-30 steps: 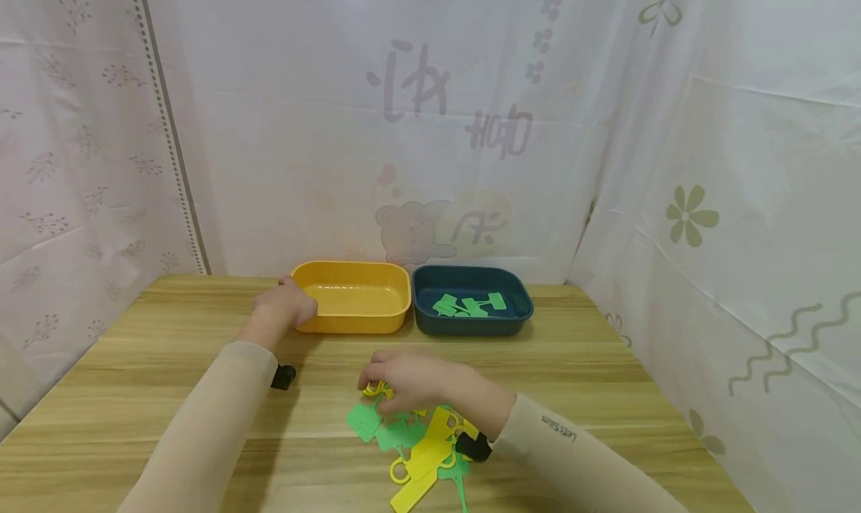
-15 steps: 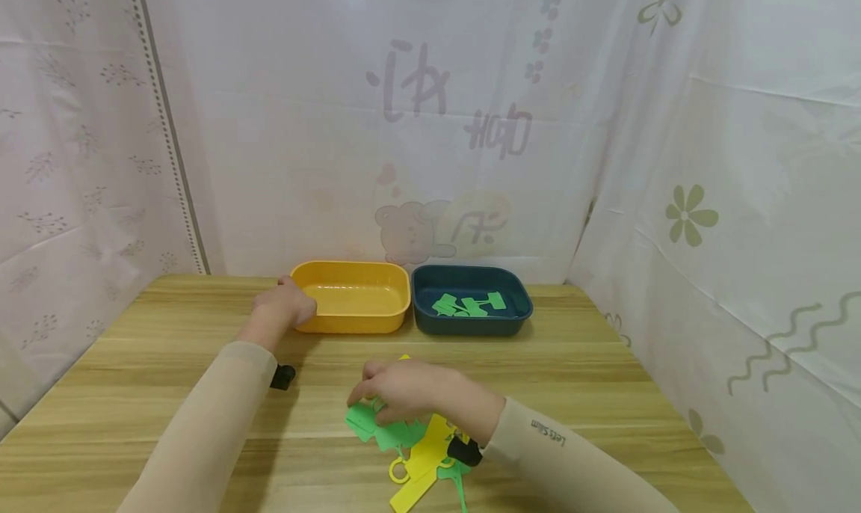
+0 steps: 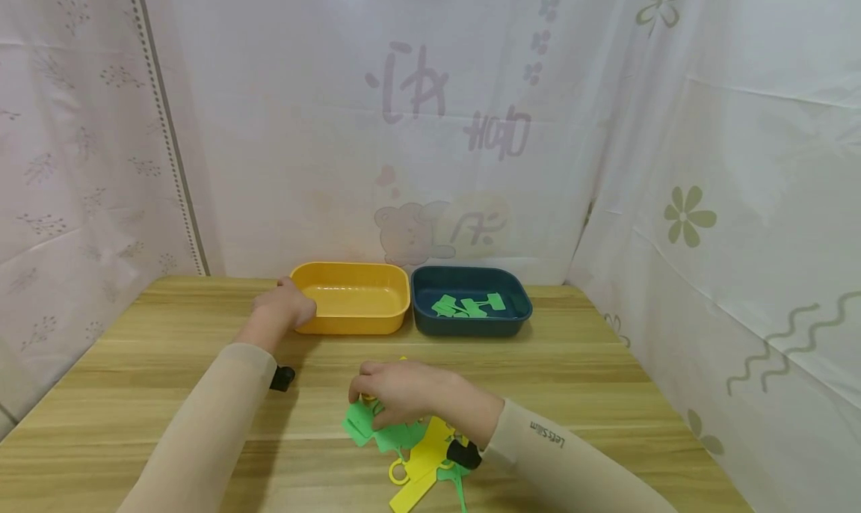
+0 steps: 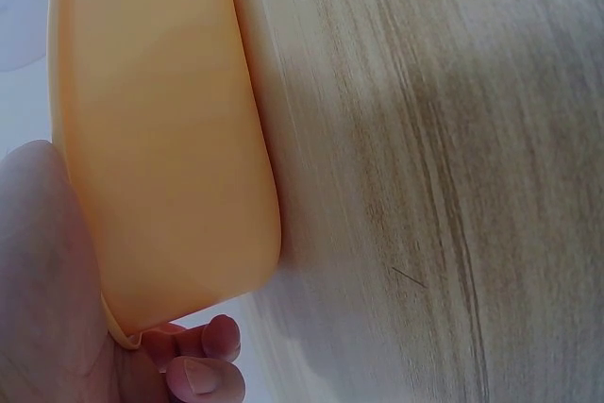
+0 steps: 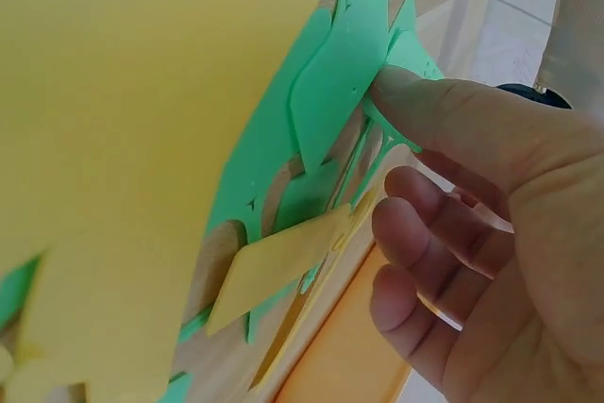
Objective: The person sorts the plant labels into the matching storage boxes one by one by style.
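My left hand grips the left end of a yellow plastic bin, thumb over the rim and fingers curled beneath it in the left wrist view. My right hand is over a loose heap of flat plastic tags, some with rings or thin stems. Its thumb and index finger pinch a green tag at the near edge of the heap; the other fingers curl loosely. Large yellow tags and more green tags lie under and beside the hand, partly hidden by it.
A dark blue bin stands close to the right of the yellow one, with several green tags inside. Both are at the back of the wooden table, near a patterned white curtain.
My right hand has shifted slightly left, and its thumb and index finger have closed on a green tag, which has moved a little. My left hand has stayed on the yellow bin.
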`<state>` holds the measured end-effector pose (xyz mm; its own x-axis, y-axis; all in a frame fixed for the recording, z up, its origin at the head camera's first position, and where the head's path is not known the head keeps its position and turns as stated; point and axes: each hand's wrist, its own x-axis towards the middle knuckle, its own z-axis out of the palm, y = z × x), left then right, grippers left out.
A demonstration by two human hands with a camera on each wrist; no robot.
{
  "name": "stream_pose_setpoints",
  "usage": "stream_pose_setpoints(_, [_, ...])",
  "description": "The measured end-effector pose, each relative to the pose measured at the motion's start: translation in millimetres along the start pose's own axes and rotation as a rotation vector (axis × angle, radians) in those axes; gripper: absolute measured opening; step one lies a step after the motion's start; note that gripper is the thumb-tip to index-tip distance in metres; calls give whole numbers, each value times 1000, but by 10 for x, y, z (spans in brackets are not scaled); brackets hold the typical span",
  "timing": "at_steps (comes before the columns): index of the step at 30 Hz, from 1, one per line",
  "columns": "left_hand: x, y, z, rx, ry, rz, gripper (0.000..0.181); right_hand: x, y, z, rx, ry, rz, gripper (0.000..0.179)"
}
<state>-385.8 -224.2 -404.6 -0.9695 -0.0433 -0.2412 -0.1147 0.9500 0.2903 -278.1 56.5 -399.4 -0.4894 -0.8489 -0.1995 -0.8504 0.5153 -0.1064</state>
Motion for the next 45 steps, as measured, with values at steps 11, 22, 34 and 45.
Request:
stream_pose_setpoints(11, [23, 13, 14, 33, 6, -1, 89, -5, 30, -11, 57, 49, -47, 24])
stream_pose_setpoints(22, [-33, 19, 2, 28, 12, 6, 88, -28, 19, -93, 82, 77, -128, 4])
stream_pose_setpoints(34, [-21, 16, -8, 27, 5, 6, 88, -97, 6, -319, 120, 103, -139, 5])
stream_pose_setpoints(45, [-35, 16, -21, 17, 0, 6, 88, -207, 126, -462, 119, 149, -85, 5])
